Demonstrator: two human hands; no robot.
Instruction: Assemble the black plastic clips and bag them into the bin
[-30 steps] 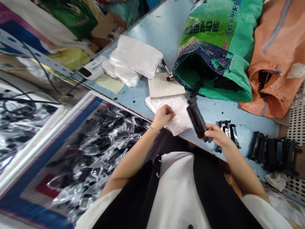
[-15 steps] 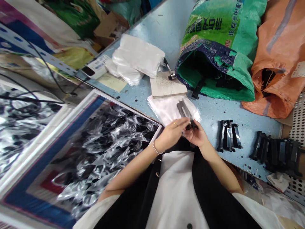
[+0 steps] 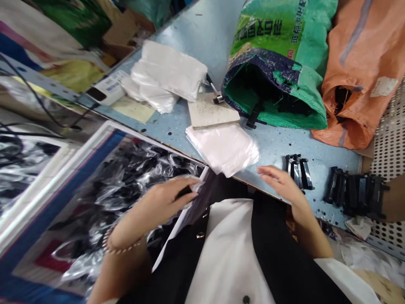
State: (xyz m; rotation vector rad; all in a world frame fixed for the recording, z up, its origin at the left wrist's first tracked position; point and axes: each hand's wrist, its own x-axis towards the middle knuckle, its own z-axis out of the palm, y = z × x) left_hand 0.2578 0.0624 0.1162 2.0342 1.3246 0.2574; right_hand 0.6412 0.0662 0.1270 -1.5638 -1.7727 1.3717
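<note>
A worker's left hand (image 3: 161, 200) closes on a black plastic piece (image 3: 185, 192), half hidden by the fingers, above a white-rimmed bin (image 3: 61, 173) of black parts in clear plastic (image 3: 133, 194). The empty right hand (image 3: 280, 183), its fingers spread apart, hovers at the edge of a blue workbench (image 3: 272, 145), just beside a small stack of black plastic parts (image 3: 297, 171) and near a pile of clear plastic bags (image 3: 221, 150).

Left hand (image 3: 163, 200) kinda blurry, dark piece (image 3: 186, 192) in its fingers mostly hidden, so idk what it is tbh.
</note>
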